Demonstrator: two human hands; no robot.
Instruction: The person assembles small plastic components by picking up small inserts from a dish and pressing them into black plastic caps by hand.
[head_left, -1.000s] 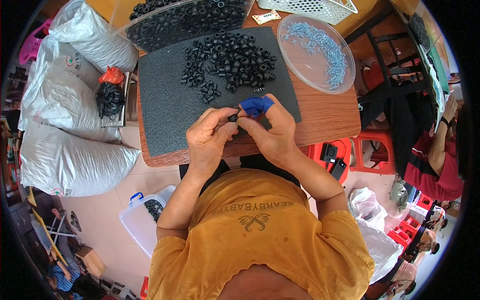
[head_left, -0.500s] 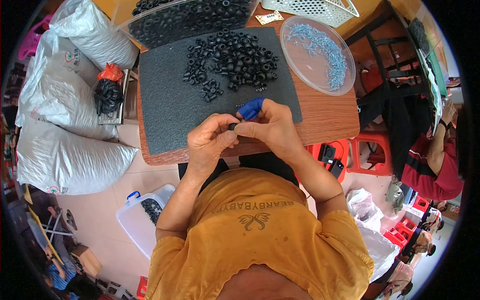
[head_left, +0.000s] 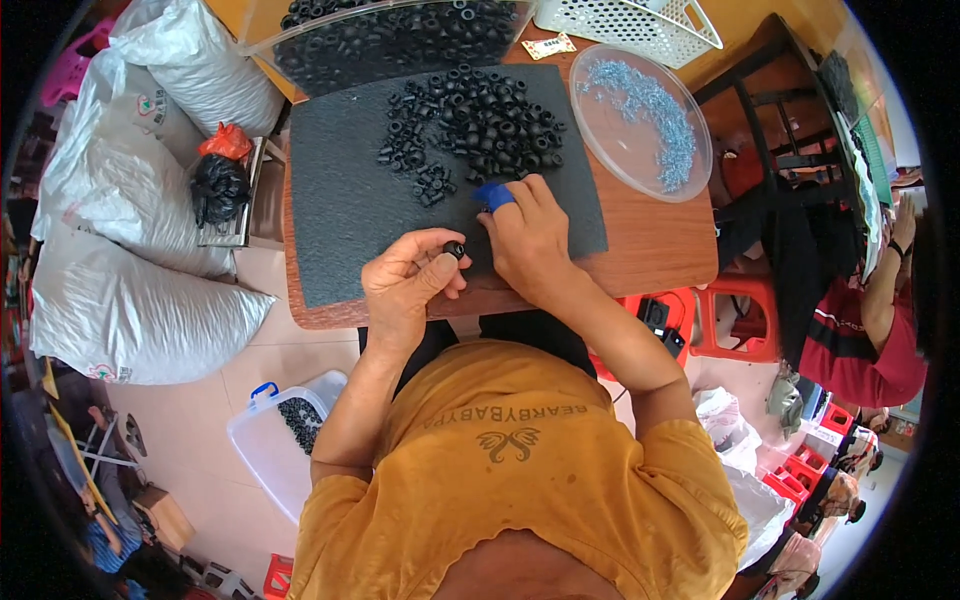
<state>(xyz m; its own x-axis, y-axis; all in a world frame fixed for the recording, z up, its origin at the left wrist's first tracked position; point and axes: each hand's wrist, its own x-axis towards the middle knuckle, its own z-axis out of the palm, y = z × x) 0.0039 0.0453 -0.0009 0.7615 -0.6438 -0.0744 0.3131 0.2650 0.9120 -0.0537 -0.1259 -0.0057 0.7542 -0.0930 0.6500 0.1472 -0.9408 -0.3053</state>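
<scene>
Between the thumb and fingers of my left hand (head_left: pixel 405 280) is a small round black plastic part (head_left: pixel 454 249) with a hole in it, held just over the near edge of the dark mat (head_left: pixel 340 200). My right hand (head_left: pixel 530 235) reaches down to the mat, its fingertips closed together; blue wrapping (head_left: pixel 495 196) covers a finger. What those fingertips pinch, if anything, is hidden. Beyond both hands lies a pile of black hollow plastic parts (head_left: pixel 505 125), with smaller black pieces (head_left: pixel 433 186) at its near left.
A clear bin (head_left: pixel 400 45) of black parts stands at the back. To the right are a round clear tray (head_left: pixel 620 150) of tiny bluish pieces and a white basket (head_left: pixel 640 22). White sacks (head_left: pixel 140 310) are at left, a red stool (head_left: pixel 735 320) at right, a plastic box (head_left: pixel 270 430) below.
My hands were together at the black part; now they are apart. The right has moved forward onto the mat, while the left keeps the part. The view has shifted slightly.
</scene>
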